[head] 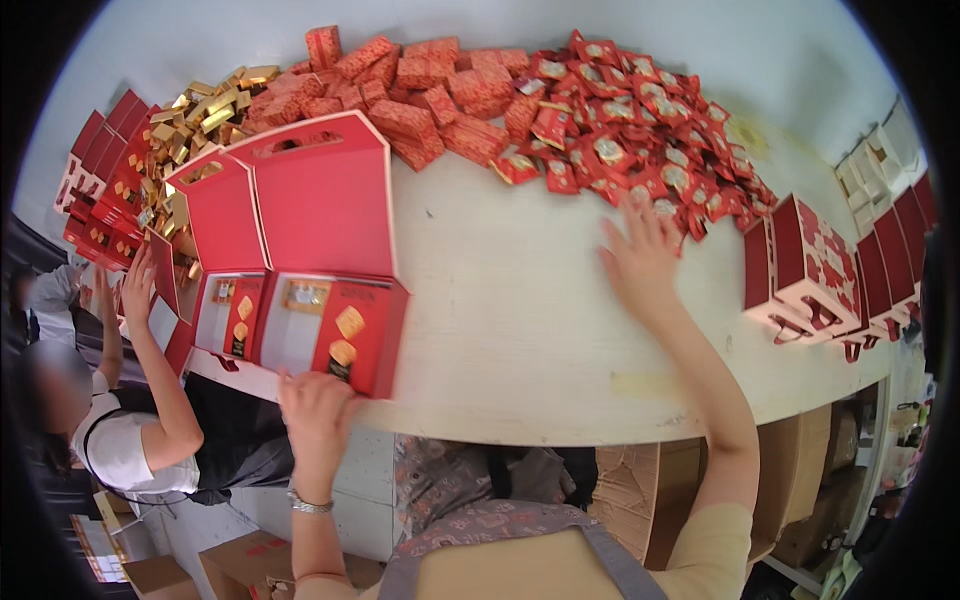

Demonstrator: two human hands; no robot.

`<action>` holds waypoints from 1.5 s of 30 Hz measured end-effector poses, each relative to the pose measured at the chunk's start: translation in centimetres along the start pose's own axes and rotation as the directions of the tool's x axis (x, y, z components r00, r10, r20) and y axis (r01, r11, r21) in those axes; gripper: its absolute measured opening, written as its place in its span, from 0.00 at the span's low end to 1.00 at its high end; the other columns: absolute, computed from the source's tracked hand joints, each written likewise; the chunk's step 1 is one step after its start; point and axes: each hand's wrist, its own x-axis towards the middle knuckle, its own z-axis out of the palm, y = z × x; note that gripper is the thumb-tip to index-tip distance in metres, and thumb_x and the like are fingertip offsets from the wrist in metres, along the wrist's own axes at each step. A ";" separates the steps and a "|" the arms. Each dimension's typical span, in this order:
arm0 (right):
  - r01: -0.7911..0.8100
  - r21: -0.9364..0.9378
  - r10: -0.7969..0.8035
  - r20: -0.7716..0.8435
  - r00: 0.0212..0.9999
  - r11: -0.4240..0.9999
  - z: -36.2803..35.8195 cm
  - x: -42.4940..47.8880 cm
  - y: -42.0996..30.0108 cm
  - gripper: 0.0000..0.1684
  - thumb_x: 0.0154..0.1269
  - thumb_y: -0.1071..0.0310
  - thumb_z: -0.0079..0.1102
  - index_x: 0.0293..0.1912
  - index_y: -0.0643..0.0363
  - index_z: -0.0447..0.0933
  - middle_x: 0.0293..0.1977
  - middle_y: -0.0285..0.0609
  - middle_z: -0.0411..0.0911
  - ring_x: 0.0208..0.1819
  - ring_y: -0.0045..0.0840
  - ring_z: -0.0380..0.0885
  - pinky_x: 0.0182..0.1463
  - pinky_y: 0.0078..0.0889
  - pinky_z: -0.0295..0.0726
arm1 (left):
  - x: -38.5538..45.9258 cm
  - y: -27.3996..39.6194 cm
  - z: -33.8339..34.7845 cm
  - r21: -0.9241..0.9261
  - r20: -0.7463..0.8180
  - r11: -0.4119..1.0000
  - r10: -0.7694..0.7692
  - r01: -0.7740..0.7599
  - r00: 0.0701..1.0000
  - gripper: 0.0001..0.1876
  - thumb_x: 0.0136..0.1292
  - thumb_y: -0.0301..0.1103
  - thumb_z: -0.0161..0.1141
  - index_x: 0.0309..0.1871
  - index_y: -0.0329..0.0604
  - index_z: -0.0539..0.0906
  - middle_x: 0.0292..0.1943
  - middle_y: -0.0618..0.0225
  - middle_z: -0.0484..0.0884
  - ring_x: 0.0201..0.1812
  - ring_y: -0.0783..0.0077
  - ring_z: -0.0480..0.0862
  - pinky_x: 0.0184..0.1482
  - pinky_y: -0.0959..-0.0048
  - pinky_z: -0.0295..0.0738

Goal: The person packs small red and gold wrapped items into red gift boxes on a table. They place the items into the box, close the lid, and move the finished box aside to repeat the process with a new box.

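Note:
My left hand (319, 420) grips the near edge of an open red gift box (322, 210), whose lid stands raised at the back. Inside that box lie a red carton with biscuit pictures (365, 326) and a gold-wrapped packet (306, 295), beside a bare pale section. My right hand (641, 270) is spread, its fingertips at the near edge of a heap of small red foil packets (622, 127); no packet shows in its grasp. A second open gift box (221, 214), similarly filled, stands directly left of the first.
Red patterned wrapped boxes (427, 82) and small gold boxes (199, 112) are heaped along the wall. Closed gift boxes (817, 259) stand at the right of the white table (517, 322). At the left, a co-worker's hand (139, 281) is near another box. Cardboard boxes (626, 487) sit below.

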 end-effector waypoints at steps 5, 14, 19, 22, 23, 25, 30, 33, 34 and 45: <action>0.009 0.160 0.016 -0.155 0.988 0.987 10.7 16.5 -8.5 0.31 0.52 0.61 0.70 0.55 0.60 0.76 0.60 0.49 0.75 0.67 0.42 0.67 0.66 0.49 0.65 | 2.5 5.0 3.4 -0.184 -0.099 0.969 0.150 -0.166 0.984 0.11 0.48 0.30 0.74 0.34 0.48 0.83 0.32 0.70 0.81 0.40 0.64 0.80 0.60 0.53 0.71; -0.442 0.119 0.448 -0.020 0.894 0.889 2.1 13.7 -6.2 0.42 0.61 0.53 0.66 0.72 0.48 0.63 0.53 0.60 0.70 0.53 0.50 0.74 0.49 0.52 0.80 | 3.6 12.2 3.7 -0.664 0.034 0.748 0.017 0.010 0.999 0.33 0.56 0.34 0.75 0.66 0.39 0.76 0.62 0.54 0.76 0.61 0.56 0.79 0.65 0.54 0.72; -0.074 0.348 -0.016 0.249 0.968 0.935 -14.1 2.1 -14.2 0.54 0.48 0.51 0.77 0.73 0.48 0.64 0.64 0.58 0.67 0.51 0.50 0.78 0.51 0.50 0.80 | 5.0 13.6 2.5 -0.995 0.068 0.067 0.021 0.067 0.997 0.55 0.61 0.38 0.73 0.80 0.32 0.42 0.78 0.45 0.49 0.79 0.51 0.53 0.75 0.59 0.55; 0.244 0.264 -0.307 0.232 0.923 0.933 -17.3 0.0 -17.2 0.47 0.47 0.46 0.76 0.68 0.36 0.72 0.67 0.49 0.69 0.57 0.45 0.76 0.58 0.49 0.74 | 6.0 10.5 -0.7 -0.943 0.325 0.117 0.138 0.310 0.936 0.50 0.62 0.31 0.69 0.81 0.38 0.46 0.73 0.50 0.62 0.70 0.63 0.67 0.69 0.66 0.64; 0.408 0.054 -0.412 0.132 0.902 0.911 -16.6 0.9 -17.1 0.46 0.50 0.46 0.75 0.69 0.36 0.71 0.68 0.49 0.68 0.58 0.42 0.75 0.61 0.48 0.72 | 5.8 9.1 -1.5 -0.909 0.351 0.299 0.175 0.290 0.920 0.48 0.62 0.30 0.69 0.80 0.39 0.49 0.71 0.51 0.66 0.68 0.65 0.69 0.67 0.68 0.68; 0.469 0.415 -0.562 0.136 0.816 0.780 -15.3 4.0 -17.1 0.45 0.55 0.47 0.71 0.71 0.38 0.68 0.66 0.48 0.69 0.59 0.42 0.73 0.65 0.47 0.68 | 6.1 6.2 -4.0 -0.769 0.622 0.321 0.180 0.552 0.762 0.45 0.62 0.27 0.68 0.79 0.40 0.54 0.69 0.52 0.70 0.67 0.66 0.71 0.63 0.69 0.70; 0.000 0.908 -0.640 0.295 0.709 0.418 -9.0 7.3 -20.8 0.43 0.66 0.50 0.63 0.76 0.46 0.58 0.64 0.52 0.67 0.65 0.47 0.67 0.70 0.48 0.64 | 4.2 -1.2 -2.0 -0.896 0.301 0.287 -0.172 0.340 0.938 0.39 0.73 0.57 0.51 0.77 0.39 0.59 0.69 0.54 0.71 0.68 0.62 0.72 0.63 0.65 0.69; -0.267 0.909 -0.625 0.414 0.662 0.320 -6.1 7.8 -23.1 0.42 0.71 0.51 0.59 0.77 0.48 0.55 0.64 0.57 0.64 0.65 0.52 0.65 0.70 0.50 0.64 | 2.9 -3.4 1.8 -0.929 0.139 0.304 -0.242 0.211 0.960 0.43 0.74 0.67 0.34 0.76 0.36 0.60 0.73 0.53 0.67 0.74 0.57 0.63 0.72 0.60 0.58; -0.278 0.889 -0.622 0.455 0.637 0.365 -5.9 7.6 -23.5 0.41 0.72 0.51 0.58 0.77 0.48 0.54 0.65 0.59 0.62 0.65 0.53 0.65 0.70 0.50 0.64 | 2.6 -3.2 2.7 -0.945 0.164 0.246 -0.218 0.216 0.962 0.43 0.75 0.66 0.31 0.75 0.34 0.63 0.74 0.52 0.65 0.77 0.56 0.58 0.75 0.59 0.52; 0.180 0.754 -0.720 0.484 0.497 0.632 -5.2 7.4 -20.4 0.37 0.64 0.57 0.68 0.71 0.39 0.69 0.53 0.54 0.72 0.56 0.46 0.73 0.63 0.48 0.72 | 2.6 -2.7 5.5 -0.713 -0.002 0.691 -0.166 0.115 0.986 0.22 0.72 0.31 0.47 0.67 0.36 0.74 0.75 0.55 0.63 0.77 0.53 0.60 0.73 0.62 0.60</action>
